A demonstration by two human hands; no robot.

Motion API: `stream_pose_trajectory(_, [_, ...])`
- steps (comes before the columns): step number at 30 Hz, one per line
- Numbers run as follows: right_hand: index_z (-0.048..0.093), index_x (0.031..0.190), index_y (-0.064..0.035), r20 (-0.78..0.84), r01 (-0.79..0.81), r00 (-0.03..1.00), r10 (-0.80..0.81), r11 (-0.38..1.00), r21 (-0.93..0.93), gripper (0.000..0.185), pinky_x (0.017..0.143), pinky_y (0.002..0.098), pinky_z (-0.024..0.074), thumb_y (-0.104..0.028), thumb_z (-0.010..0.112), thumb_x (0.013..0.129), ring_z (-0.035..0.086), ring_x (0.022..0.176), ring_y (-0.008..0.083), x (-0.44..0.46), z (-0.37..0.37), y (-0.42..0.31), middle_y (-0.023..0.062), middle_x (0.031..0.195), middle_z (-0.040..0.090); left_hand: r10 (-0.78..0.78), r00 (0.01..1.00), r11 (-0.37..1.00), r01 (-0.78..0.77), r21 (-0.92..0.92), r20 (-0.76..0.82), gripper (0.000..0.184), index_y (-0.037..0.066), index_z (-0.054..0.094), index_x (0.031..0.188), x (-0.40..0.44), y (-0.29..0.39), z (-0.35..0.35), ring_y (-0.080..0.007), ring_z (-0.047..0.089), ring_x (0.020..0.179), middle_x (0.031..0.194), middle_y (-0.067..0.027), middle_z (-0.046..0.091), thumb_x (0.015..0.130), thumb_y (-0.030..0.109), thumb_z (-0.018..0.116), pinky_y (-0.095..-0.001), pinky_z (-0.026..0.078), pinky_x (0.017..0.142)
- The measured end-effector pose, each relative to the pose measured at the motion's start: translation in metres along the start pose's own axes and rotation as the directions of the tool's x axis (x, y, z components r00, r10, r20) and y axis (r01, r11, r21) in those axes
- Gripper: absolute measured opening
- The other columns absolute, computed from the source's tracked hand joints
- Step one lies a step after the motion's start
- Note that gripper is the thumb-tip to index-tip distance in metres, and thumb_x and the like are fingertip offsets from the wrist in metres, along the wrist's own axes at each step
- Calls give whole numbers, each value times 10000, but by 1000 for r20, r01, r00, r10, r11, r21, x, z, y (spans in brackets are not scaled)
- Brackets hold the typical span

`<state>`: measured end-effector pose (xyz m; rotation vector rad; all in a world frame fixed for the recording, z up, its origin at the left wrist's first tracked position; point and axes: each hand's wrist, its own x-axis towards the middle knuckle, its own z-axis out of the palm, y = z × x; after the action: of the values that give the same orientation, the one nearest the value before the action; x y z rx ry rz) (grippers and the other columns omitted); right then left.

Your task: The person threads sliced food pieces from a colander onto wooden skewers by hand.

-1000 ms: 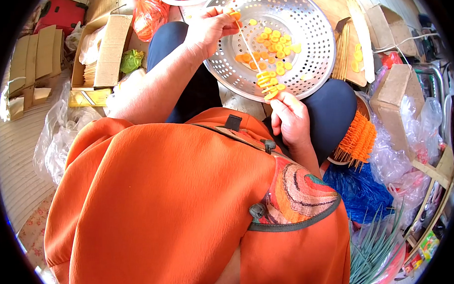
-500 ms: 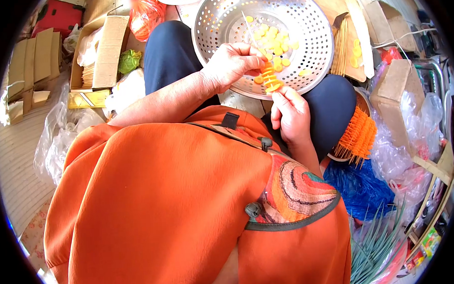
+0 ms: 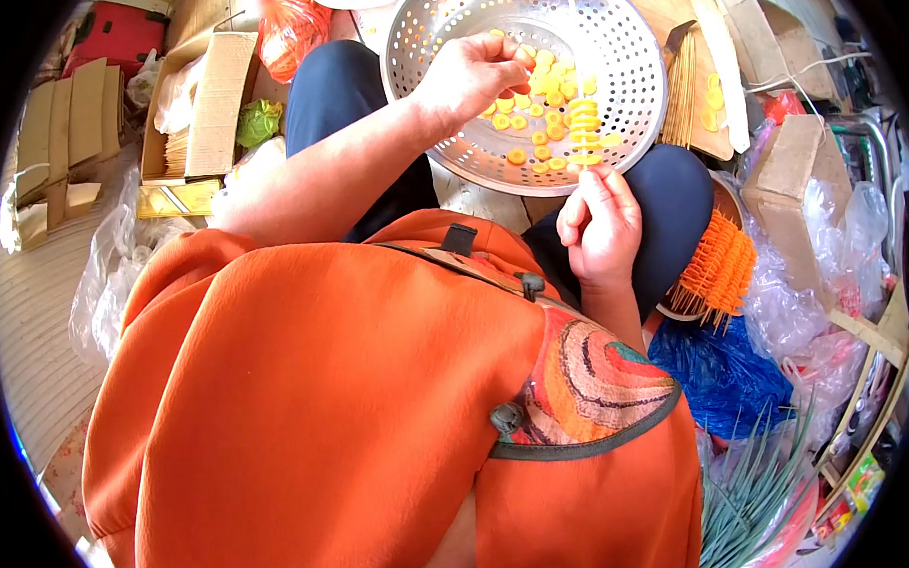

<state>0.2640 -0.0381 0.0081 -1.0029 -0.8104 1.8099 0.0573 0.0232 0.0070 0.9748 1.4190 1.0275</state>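
My right hand (image 3: pixel 604 221) pinches the lower end of a thin skewer (image 3: pixel 574 34) that points up over the colander. Several orange carrot slices (image 3: pixel 584 119) are threaded on it, spaced apart. To the left, my left hand (image 3: pixel 472 78) hovers over the colander, thumb and fingers pinched together; whatever lies between the fingertips is hidden. Loose carrot slices (image 3: pixel 553 80) are scattered inside the perforated metal colander (image 3: pixel 407 60), which sits in front of my knees.
Filled carrot skewers (image 3: pixel 719 260) lie in a container by my right knee. Bare skewers (image 3: pixel 679 96) rest on a board to the colander's right. A cardboard box (image 3: pixel 223 102) stands left, a blue plastic bag (image 3: pixel 728 375) and green onions (image 3: pixel 758 504) lower right.
My left hand has come off the skewer and moved up and left. My right hand has shifted slightly right, and the skewer now stands more upright, its slices visible.
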Motion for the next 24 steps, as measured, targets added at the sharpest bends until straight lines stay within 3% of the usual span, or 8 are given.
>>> stream_pose_trajectory(2, [563, 947, 14, -8, 31, 999, -31, 999, 31, 155, 357, 212, 305, -106, 466, 938, 374, 355, 91, 0, -2, 0, 24, 492, 453, 28, 1000, 997, -28, 73, 1, 153, -3, 626, 932, 7, 1, 5, -127, 641, 806, 841, -59, 649, 810, 85, 599, -244, 504, 747])
stream_pose_trajectory(4, [546, 963, 20, -31, 84, 996, -81, 992, 95, 156, 360, 217, 313, -98, 445, 943, 373, 351, 100, -1, -5, 0, 32, 492, 447, 51, 987, 905, -110, 411, 152, 161, 3, 647, 921, 14, -2, 15, -116, 641, 785, 829, -59, 660, 799, 101, 607, -247, 510, 720])
stream_pose_trajectory(9, [537, 947, 13, -23, 98, 995, -96, 992, 84, 146, 359, 220, 319, -90, 433, 943, 373, 352, 102, -6, -6, -5, 34, 498, 451, 123, 929, 681, -334, 652, 348, 197, 136, 680, 966, 30, -40, 48, -255, 649, 817, 919, -113, 670, 791, 135, 589, -335, 507, 749])
stream_pose_trajectory(12, [534, 947, 16, -30, 61, 998, -59, 996, 70, 148, 364, 212, 311, -89, 430, 944, 378, 356, 100, -6, -6, -7, 38, 500, 461, -110, 905, 379, -343, 859, 410, 206, 127, 670, 960, 29, -33, 58, -287, 624, 899, 964, -115, 641, 769, 181, 612, -388, 488, 754])
stream_pose_trajectory(16, [538, 944, 22, -36, 45, 998, -42, 997, 62, 145, 364, 212, 303, -83, 437, 941, 378, 357, 99, -5, -5, -7, 37, 501, 465, -135, 907, 346, -335, 876, 399, 178, 129, 679, 921, 38, -41, 60, -287, 629, 870, 919, -117, 654, 753, 156, 627, -377, 492, 742])
stream_pose_trajectory(19, [547, 956, 23, -25, 35, 999, -34, 998, 57, 152, 366, 210, 302, -94, 452, 939, 381, 360, 96, -4, -5, -6, 32, 500, 464, -61, 905, 419, -360, 834, 421, 161, 122, 685, 887, 46, -45, 46, -236, 642, 798, 829, -103, 664, 730, 144, 657, -350, 499, 724])
stream_pose_trajectory(21, [553, 957, 22, -7, -1, 1000, 1, 1000, 31, 155, 367, 209, 302, -100, 459, 937, 383, 361, 93, -4, -4, -7, 30, 501, 466, -128, 967, 723, -61, 688, 220, 122, 67, 678, 844, 45, -27, 30, -173, 636, 685, 733, -84, 656, 735, 122, 683, -303, 516, 656])
stream_pose_trajectory(24, [564, 959, 17, 41, -79, 996, 81, 996, -39, 159, 369, 205, 302, -111, 474, 932, 388, 363, 87, -3, -4, -4, 27, 503, 470, -149, 986, 984, 139, 111, 78, 117, 11, 649, 824, 44, -12, -3, -133, 623, 612, 716, -50, 639, 778, 107, 695, -238, 527, 578])
